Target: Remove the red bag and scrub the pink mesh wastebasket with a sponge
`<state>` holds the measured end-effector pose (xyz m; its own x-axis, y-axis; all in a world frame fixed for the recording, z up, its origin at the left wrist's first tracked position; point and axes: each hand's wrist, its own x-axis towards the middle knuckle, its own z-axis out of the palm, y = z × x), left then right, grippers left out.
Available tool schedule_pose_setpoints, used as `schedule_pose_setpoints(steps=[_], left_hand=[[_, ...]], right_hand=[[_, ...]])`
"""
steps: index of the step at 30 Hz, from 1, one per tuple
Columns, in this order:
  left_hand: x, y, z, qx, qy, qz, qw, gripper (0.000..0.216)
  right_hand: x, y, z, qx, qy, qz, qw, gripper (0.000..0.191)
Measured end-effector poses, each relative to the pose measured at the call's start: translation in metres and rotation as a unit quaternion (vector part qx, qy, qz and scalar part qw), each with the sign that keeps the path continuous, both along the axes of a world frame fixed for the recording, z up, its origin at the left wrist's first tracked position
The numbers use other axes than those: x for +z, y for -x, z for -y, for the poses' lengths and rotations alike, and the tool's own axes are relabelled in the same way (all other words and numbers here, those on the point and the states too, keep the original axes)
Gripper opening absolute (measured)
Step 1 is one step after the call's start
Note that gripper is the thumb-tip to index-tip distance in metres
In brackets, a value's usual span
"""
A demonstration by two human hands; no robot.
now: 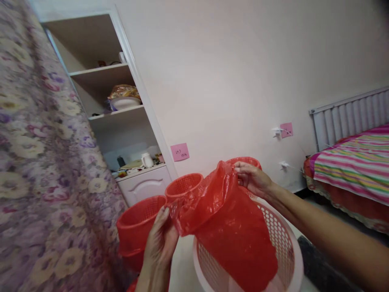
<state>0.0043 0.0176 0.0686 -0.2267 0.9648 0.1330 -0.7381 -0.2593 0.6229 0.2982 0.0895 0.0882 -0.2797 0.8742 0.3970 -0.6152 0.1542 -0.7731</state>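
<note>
Both hands, left (160,239) and right (251,177), pinching red bag (231,219) mouth over pink basket (285,243). Spread partway, not yet in. Red bins (136,221) beside, unlined.

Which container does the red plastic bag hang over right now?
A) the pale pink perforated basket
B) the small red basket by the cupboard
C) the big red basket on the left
A: the red plastic bag, pinched at its rim by left hand and right hand, drapes into the pale pink perforated basket.
</note>
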Motion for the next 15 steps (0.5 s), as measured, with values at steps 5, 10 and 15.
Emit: schedule_pose_setpoints(steps=[5, 10, 15], left_hand=[[0.016, -0.003, -0.028, -0.007, -0.056, -0.044, 0.997, 0.015], [0.033, 0.005, -0.040, 0.019, -0.103, -0.063, 0.993, 0.014], [0.041, 0.030, -0.036, 0.081, -0.135, -0.030, 0.987, 0.016]], right_hand=[[0.003, 0.018, -0.013, 0.002, -0.033, 0.075, 0.997, 0.009], [0.013, 0.029, -0.022, -0.037, -0.066, 0.074, 0.994, 0.010], [0.018, 0.032, -0.023, -0.078, -0.066, 0.011, 0.995, 0.012]])
